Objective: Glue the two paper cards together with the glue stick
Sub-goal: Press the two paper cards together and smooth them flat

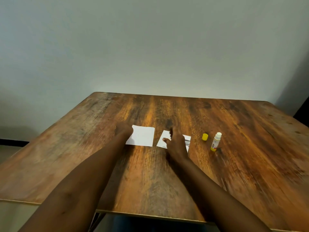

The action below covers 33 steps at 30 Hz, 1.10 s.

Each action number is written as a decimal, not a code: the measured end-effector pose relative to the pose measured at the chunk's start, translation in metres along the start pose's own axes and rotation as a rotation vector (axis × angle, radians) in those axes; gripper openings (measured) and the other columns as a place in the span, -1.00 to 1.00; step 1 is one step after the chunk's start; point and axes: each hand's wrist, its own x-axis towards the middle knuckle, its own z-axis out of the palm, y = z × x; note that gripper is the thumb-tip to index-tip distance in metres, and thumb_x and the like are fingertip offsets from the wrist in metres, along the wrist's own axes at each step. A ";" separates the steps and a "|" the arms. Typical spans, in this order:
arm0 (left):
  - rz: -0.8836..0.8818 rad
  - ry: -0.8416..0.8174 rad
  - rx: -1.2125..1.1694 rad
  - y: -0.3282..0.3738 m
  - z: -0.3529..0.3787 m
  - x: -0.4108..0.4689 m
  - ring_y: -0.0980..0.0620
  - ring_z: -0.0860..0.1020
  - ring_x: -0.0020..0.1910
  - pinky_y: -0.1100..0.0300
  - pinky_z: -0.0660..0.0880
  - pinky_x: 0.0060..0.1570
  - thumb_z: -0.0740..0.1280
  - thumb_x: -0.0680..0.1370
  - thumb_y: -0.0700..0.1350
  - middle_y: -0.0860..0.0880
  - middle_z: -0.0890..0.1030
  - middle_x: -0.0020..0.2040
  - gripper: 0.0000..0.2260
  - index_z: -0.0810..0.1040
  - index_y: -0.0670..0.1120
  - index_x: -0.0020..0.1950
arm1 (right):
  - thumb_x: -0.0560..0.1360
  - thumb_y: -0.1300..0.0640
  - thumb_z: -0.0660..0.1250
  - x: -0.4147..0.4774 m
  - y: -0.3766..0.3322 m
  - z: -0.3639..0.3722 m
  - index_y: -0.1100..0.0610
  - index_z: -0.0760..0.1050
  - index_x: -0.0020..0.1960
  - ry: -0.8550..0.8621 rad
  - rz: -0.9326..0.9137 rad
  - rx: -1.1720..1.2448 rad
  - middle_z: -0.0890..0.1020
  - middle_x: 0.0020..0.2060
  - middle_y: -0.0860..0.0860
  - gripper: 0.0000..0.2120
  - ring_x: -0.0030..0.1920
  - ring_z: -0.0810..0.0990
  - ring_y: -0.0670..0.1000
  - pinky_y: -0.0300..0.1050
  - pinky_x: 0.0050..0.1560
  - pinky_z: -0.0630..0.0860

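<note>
L hand (124, 130) is curled at the left card's (142, 136) edge, grip unclear; R hand (175, 142) lies loosely open over the right card (163, 141), holding nothing. Both cards lie apart on the counter (150, 181); glue stick (216, 141) stands uncapped, cap (205, 136) just beside. Next, prob.: pin one card flat w/ L, lift the other by a corner, align edges before pressing.

Wooden table (167, 181) fills lower half of view; top is brown with strong dark grain streaks running away from the camera, orange-toned patches toward the middle and right. Far corners rounded; pale edge band visible along the near side. Behind it, plain pale grey-green wall (150, 44), unmarked. Wall is brightest just above the table's far edge and darker toward the upper corners. Dark strip (13, 142) low on the left, by the floor. Dark vertical area (303, 113) at the far right edge; detail unclear.
</note>
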 end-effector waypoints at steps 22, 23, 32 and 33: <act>-0.075 -0.213 -0.117 0.002 0.004 0.018 -0.12 0.56 0.01 0.15 0.52 -0.10 0.25 0.57 -0.17 -0.21 0.54 0.14 -0.71 0.46 -0.29 0.24 | 0.50 0.24 0.32 0.017 -0.021 0.061 0.25 0.56 0.16 -0.366 -0.130 -0.244 0.64 0.10 0.16 -0.75 0.04 0.62 0.08 -0.14 0.08 0.51; -0.057 -0.207 -0.084 0.003 0.005 0.019 -0.15 0.54 0.10 0.12 0.51 0.01 0.24 0.57 -0.18 -0.21 0.52 0.19 -0.70 0.44 -0.28 0.26 | 0.50 0.24 0.32 0.018 -0.020 0.061 0.25 0.56 0.17 -0.367 -0.128 -0.240 0.64 0.11 0.16 -0.74 0.05 0.62 0.08 -0.16 0.07 0.50; -0.021 -0.290 -0.146 0.009 0.012 0.013 -0.06 0.48 -0.19 0.19 0.35 -0.31 0.14 0.61 -0.12 -0.21 0.53 -0.01 -0.75 0.50 -0.28 0.02 | 0.49 0.23 0.34 0.019 -0.016 0.063 0.23 0.53 0.24 -0.358 -0.114 -0.215 0.62 0.16 0.17 -0.68 0.10 0.61 0.11 -0.19 0.07 0.44; -0.021 -0.282 -0.192 0.010 0.011 0.013 -0.08 0.50 -0.16 0.17 0.36 -0.29 0.13 0.61 -0.09 -0.25 0.52 0.08 -0.69 0.48 -0.29 0.15 | 0.49 0.23 0.34 0.019 -0.016 0.063 0.23 0.52 0.24 -0.364 -0.113 -0.211 0.62 0.16 0.17 -0.68 0.11 0.60 0.11 -0.20 0.07 0.44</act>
